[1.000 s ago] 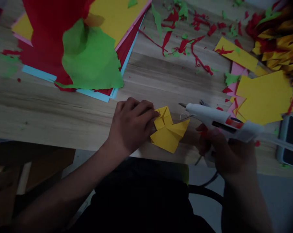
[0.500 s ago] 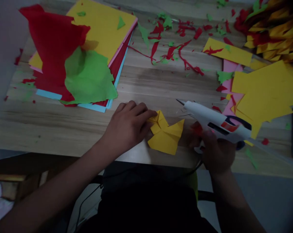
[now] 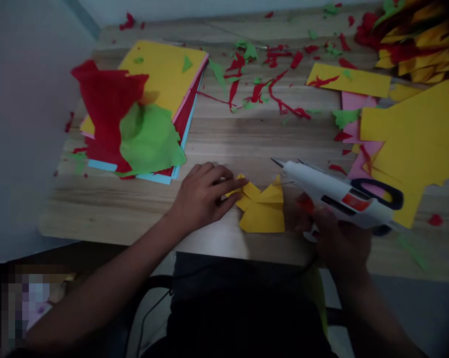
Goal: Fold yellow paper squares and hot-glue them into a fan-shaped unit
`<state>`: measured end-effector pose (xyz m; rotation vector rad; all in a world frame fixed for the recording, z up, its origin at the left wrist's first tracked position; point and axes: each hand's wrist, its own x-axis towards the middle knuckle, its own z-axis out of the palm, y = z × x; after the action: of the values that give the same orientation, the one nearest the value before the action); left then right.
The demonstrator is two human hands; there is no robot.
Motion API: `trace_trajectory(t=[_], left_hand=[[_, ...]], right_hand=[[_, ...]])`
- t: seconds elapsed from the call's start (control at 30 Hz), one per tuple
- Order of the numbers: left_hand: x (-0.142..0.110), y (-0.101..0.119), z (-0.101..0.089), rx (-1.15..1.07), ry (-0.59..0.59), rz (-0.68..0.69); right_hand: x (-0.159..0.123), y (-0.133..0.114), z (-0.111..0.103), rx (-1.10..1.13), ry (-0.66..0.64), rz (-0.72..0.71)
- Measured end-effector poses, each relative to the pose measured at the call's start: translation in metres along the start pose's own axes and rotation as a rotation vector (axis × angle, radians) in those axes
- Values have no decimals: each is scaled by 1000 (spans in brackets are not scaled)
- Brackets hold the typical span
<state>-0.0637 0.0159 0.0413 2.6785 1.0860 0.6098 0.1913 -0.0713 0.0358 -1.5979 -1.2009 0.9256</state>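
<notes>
My left hand (image 3: 205, 199) holds the left corner of a folded piece of yellow paper (image 3: 263, 216) between thumb and fingers, near the table's front edge. The paper has creased flaps and two raised points at its far side. In my right hand (image 3: 343, 243) is a white hot glue gun (image 3: 317, 179) with an orange patch and trigger, fingers wrapped round its handle. Its metal nozzle points left, above and beyond the yellow paper. Scissors with dark handles (image 3: 398, 194) lie partly hidden behind the gun.
Left on the wooden table (image 3: 217, 144), a stack of coloured sheets (image 3: 165, 59) carries torn red paper (image 3: 105, 94) and green paper (image 3: 153, 139). Red and green scraps (image 3: 260, 92) litter the far side. Yellow sheets (image 3: 414, 134) and a folded yellow pile (image 3: 425, 44) are at right.
The view has shifted, so most things sit farther right. The yellow paper has turned slightly under my left hand, its fingers still at the corner. The glue gun remains in my right hand.
</notes>
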Motion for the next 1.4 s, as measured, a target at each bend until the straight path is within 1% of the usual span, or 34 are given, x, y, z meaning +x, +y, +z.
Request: trace_trajectory(t=[0.07,0.17,0.27,0.4,0.43,0.5,0.57,0.67,0.73,0.8,0.87,0.93,1.0,1.07,1.13,1.17,1.2,1.23,1.3,1.37,1.4], left_hand=[[-2,0,1,5,13,-17],[-3,2,2,43,-36,-57],[-4,4,2,41,-37,-86],[-3,3,3,-35,1,-85],[-4,3,2,-62,18,-89],[-6,2,-1,-133,94,-120],[-10,3,-8,-226,218,-195],[-19,6,-25,-369,378,-352],[-26,8,-38,-442,429,-436],[-34,8,-51,-481,465,-490],[-45,6,-64,-474,507,-533],[-60,0,-80,-442,553,-586],[-79,-8,-102,-411,611,-647],[-99,-16,-130,-344,671,-704],[-118,-22,-156,-292,667,-738],[-127,-24,-165,-272,691,-744],[-135,-26,-172,-265,705,-754],[-141,-26,-174,-269,707,-767],[-150,-27,-169,-290,677,-792],[-154,-26,-155,-324,630,-792],[-155,-24,-148,-368,621,-785]], right_hand=[[-1,1,2,49,17,21],[-2,-2,5,75,54,40],[0,-6,8,87,90,13],[4,-10,8,211,206,-36],[4,-12,8,256,239,-25],[3,-20,8,349,262,16],[-1,-32,9,445,236,42],[-9,-54,15,544,100,18],[-14,-67,24,571,17,-16],[-19,-78,36,575,-38,-45],[-25,-88,53,576,-101,-68],[-27,-100,72,584,-192,-106],[-25,-116,96,568,-327,-192],[-17,-133,126,527,-384,-273],[-8,-147,163,570,-366,-369],[-5,-152,183,606,-408,-394],[-3,-156,205,636,-424,-394],[-5,-157,226,656,-454,-372],[-13,-153,267,671,-513,-288],[-25,-145,296,631,-574,-262],[-30,-140,303,603,-592,-252]])
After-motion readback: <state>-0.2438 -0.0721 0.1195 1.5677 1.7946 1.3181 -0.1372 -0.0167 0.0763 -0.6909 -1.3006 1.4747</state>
